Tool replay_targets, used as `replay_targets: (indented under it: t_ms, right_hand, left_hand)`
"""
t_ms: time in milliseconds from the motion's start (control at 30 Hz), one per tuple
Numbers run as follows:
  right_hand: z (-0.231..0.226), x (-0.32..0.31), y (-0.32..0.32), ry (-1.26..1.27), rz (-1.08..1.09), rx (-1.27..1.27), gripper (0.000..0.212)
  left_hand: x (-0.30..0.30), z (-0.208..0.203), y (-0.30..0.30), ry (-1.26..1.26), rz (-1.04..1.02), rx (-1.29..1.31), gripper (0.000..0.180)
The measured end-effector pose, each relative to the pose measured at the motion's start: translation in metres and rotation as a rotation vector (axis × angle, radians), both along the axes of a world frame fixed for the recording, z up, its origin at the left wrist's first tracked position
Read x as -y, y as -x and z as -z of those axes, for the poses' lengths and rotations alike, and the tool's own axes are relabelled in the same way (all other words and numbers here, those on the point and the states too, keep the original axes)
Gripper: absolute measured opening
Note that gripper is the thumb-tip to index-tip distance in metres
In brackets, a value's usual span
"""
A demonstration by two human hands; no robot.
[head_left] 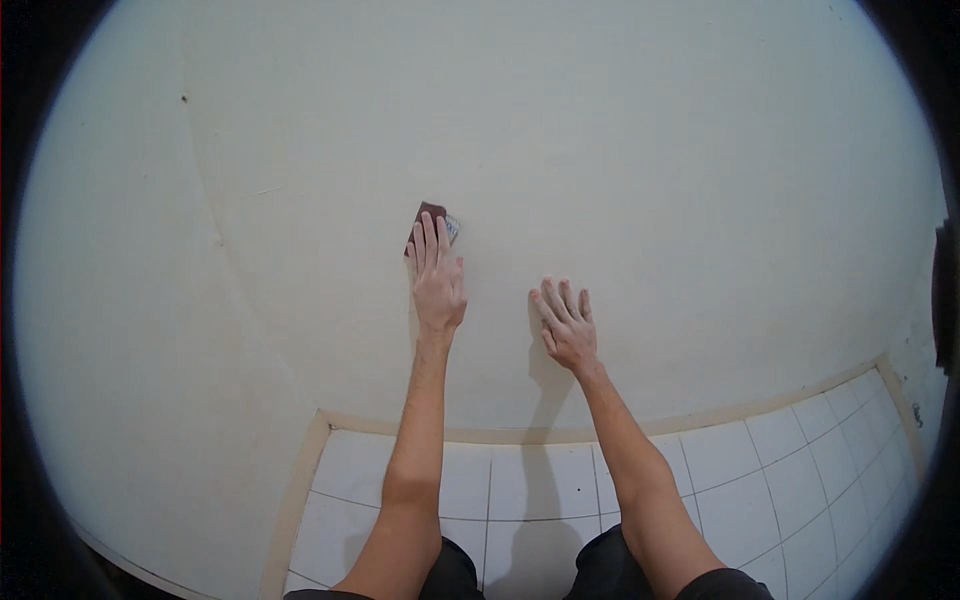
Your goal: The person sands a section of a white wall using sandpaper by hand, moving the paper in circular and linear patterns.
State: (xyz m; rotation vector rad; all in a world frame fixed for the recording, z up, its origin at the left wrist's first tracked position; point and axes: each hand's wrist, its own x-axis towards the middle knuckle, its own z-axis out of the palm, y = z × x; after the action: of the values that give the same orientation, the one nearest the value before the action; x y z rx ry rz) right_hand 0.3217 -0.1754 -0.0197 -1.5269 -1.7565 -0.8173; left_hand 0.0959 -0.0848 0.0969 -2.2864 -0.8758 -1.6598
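Note:
Under the fingers of my left hand [438,285] a dark reddish-brown folded piece of sandpaper [430,211] lies flat on the pale wall [620,150]. Part of its lighter, printed backing shows at the right edge. The fingers point up the wall, and the palm side is hidden. Lower and to the right, my right hand [570,330] is held up to the same wall with its fingers spread and nothing in it. Pale dust whitens the fingers of both hands. I cannot tell whether the right fingertips touch the wall.
White floor tiles [730,475] meet the wall along a beige skirting strip [480,436]. At the left, the wall turns at a corner, with a small dark hole [184,98] near it. A dark object [944,300] stands at the far right edge.

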Motion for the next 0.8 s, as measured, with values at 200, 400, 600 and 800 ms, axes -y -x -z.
replay_targets:
  t_ms: [200,400,600,800]
  right_hand:
    - [0.0,-0.003,0.005,-0.039,0.02,0.015,0.08]
    - [0.001,-0.003,0.006,-0.036,0.012,-0.001,0.077]
    - [0.007,-0.001,0.001,-0.065,0.019,0.004,0.077]
    - [0.002,-0.005,0.014,-0.055,0.048,0.019,0.078]
  left_hand:
    - [-0.016,0.091,0.01,-0.079,-0.057,-0.027,0.065]
    - [-0.029,0.114,0.021,-0.052,-0.077,-0.166,0.064]
    - [-0.007,0.028,0.001,-0.06,-0.042,-0.031,0.067]
    - [-0.028,0.138,0.028,-0.108,-0.097,-0.06,0.068]
